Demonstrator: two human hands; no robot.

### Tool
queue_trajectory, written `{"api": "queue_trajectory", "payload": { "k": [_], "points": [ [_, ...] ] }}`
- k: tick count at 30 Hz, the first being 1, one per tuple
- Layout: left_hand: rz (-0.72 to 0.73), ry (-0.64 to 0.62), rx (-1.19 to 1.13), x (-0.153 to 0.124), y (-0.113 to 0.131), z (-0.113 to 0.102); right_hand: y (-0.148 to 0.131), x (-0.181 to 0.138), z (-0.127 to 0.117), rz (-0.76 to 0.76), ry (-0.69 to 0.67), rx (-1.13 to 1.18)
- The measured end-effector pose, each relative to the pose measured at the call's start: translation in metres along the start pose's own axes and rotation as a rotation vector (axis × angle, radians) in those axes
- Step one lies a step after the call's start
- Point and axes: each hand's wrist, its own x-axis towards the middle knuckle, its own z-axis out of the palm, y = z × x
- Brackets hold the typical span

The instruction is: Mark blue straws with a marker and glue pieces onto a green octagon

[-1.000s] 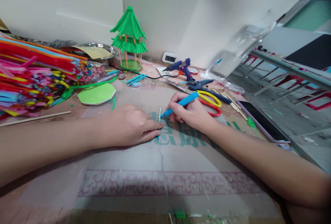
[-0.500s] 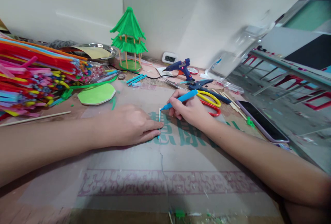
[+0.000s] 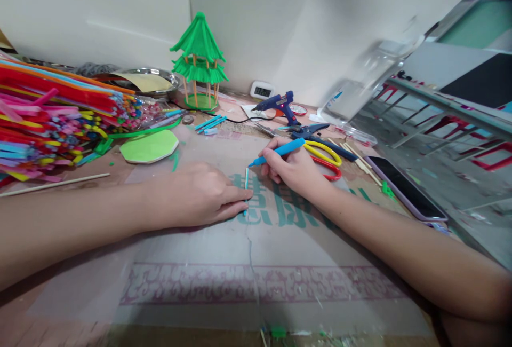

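A thin stick (image 3: 246, 176), blue along part of its length and pale near its far end, lies on the plastic-covered table. Two fingers of my left hand (image 3: 204, 192) press it down near its lower half, and the other fingers are curled. My right hand (image 3: 290, 165) grips a blue marker pen (image 3: 286, 148) like a pencil. The pen's tip is at the far end of the stick; whether it touches cannot be made out. Several blue sticks (image 3: 210, 123) lie together farther back.
A green-roofed pavilion model (image 3: 200, 64) stands by the wall. Near it are a digital clock (image 3: 262, 89) and a blue glue gun (image 3: 280, 104). Scissors (image 3: 326, 157), pliers (image 3: 310, 131) and a phone (image 3: 404, 187) lie rightward. Pipe cleaners (image 3: 48, 123) and a green octagonal board (image 3: 150, 147) occupy the left.
The marker's tip has shifted very slightly up and right at the stick's far end. My left hand keeps the stick in the same place.
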Motion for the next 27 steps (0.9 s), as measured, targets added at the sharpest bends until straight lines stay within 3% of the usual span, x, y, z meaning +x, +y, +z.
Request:
{"api": "queue_trajectory", "payload": {
  "k": [20,27],
  "points": [
    [-0.001,0.001,0.007,0.0001,-0.0003,0.0,-0.0032,-0.0022,-0.0008,-0.002,-0.043,-0.011],
    [-0.001,-0.022,-0.009,0.0002,-0.0003,-0.0008,-0.0013,-0.0013,-0.001,0.01,0.0,0.021]
  ]
}}
